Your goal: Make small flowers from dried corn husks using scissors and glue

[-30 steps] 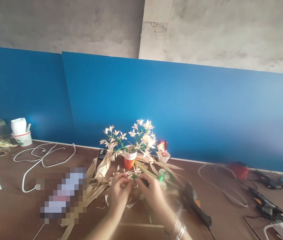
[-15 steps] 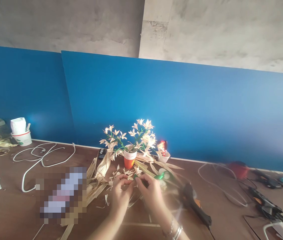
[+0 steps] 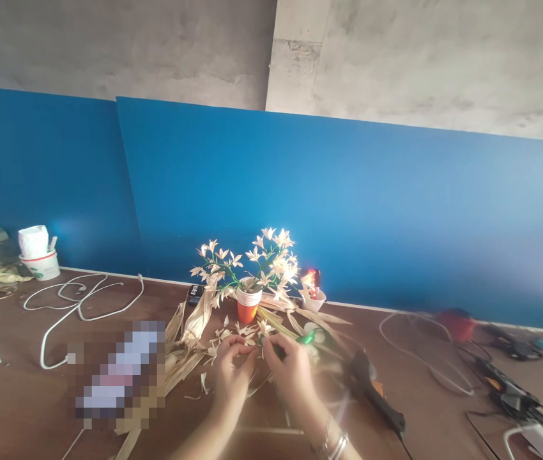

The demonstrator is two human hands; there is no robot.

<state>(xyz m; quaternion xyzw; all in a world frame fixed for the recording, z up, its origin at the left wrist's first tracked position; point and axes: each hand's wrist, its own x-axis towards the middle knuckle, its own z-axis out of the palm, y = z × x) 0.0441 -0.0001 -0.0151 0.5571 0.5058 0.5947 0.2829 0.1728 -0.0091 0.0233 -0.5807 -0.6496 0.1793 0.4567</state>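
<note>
My left hand [image 3: 233,365] is closed in a pinch, thumb to fingertips, at the middle of the table; what it grips is too small to make out. Close beside it, my right hand [image 3: 293,367] pinches a thin green strip [image 3: 278,351], partly hidden by the fingers. A shiny green piece [image 3: 308,337] shows just past the right knuckles. Pale husk flowers and petals [image 3: 247,331] lie under and beyond the fingertips. Behind them stands an orange and white paper cup [image 3: 248,306] with green-stemmed husk flowers [image 3: 278,262] in it.
Dry corn husks [image 3: 199,319] surround the cup. A black glue gun [image 3: 374,391] lies right of my hands, with more cabled tools [image 3: 506,386] farther right. At the left are a white cable [image 3: 53,332], a blurred-out phone-like object [image 3: 121,370] and a white tub [image 3: 41,264].
Almost nothing differs. Both hands keep their pinch at the same spot, with my right fingertips shifted very slightly; the view has drifted a little.
</note>
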